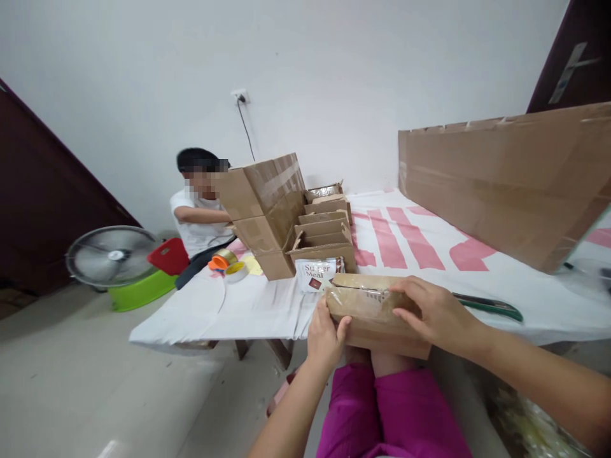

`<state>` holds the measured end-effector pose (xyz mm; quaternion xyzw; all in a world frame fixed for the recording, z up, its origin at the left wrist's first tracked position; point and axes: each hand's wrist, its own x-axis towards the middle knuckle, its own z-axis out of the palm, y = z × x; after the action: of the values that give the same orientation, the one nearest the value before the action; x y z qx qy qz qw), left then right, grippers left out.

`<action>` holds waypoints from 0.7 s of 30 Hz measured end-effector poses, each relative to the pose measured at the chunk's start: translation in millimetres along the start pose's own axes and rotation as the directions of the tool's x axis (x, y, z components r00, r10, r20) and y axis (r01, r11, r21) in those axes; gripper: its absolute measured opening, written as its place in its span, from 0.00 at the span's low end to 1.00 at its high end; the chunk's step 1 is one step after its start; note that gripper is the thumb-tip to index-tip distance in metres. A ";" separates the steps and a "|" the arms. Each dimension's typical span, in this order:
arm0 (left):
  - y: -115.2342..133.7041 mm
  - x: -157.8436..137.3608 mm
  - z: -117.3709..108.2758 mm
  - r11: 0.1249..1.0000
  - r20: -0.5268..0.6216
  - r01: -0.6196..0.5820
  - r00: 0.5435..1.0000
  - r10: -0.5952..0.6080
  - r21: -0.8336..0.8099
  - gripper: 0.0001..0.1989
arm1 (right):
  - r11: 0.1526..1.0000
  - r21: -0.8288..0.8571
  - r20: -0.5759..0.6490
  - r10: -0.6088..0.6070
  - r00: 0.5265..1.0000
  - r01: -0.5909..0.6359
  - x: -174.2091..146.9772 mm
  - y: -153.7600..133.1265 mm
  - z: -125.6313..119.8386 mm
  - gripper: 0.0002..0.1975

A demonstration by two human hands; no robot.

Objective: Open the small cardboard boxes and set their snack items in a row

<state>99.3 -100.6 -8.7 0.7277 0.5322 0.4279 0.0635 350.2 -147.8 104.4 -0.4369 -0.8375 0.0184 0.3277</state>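
A small brown cardboard box (375, 331) with clear tape along its top edge rests over my lap, at the front of the table. My left hand (325, 331) grips its left end, thumb on the near face. At its upper right, my right hand (427, 312) has curled fingers and thumb on the box; whether they also pinch the tape is unclear. Just behind the box lies a white packet (308, 275) printed "Super Meal", partly covered. To the right of my right hand is a green-handled cutter knife (496, 306), its near end hidden behind my hand.
Open cardboard boxes (324, 238) stand in a row behind the packet, beside a tall taped carton (265, 216). A large carton (496, 184) stands at right. Tape rolls (236, 272) lie on the left of the table (191, 318). A seated person (198, 219) and a fan (114, 256) are beyond.
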 end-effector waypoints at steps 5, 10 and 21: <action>-3.4 -1.3 4.4 1.000 -0.029 -0.003 1.000 0.002 -0.001 0.35 | 0.985 -0.160 0.041 0.065 0.997 -0.058 17.5 -8.1 0.3 0.12; -1.7 -0.7 2.4 1.000 -0.010 -0.005 1.000 0.005 0.013 0.34 | 0.980 -0.166 0.128 0.132 0.983 -0.110 34.2 -12.5 1.9 0.05; -3.1 -0.9 2.7 0.999 -0.020 -0.025 0.999 0.025 0.037 0.33 | 0.993 -0.099 0.082 0.072 0.994 -0.064 38.1 -3.3 9.8 0.06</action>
<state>98.8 -99.1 -12.6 0.7310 0.5314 0.4262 0.0395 327.0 -118.9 118.1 -0.4793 -0.8353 0.0080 0.2693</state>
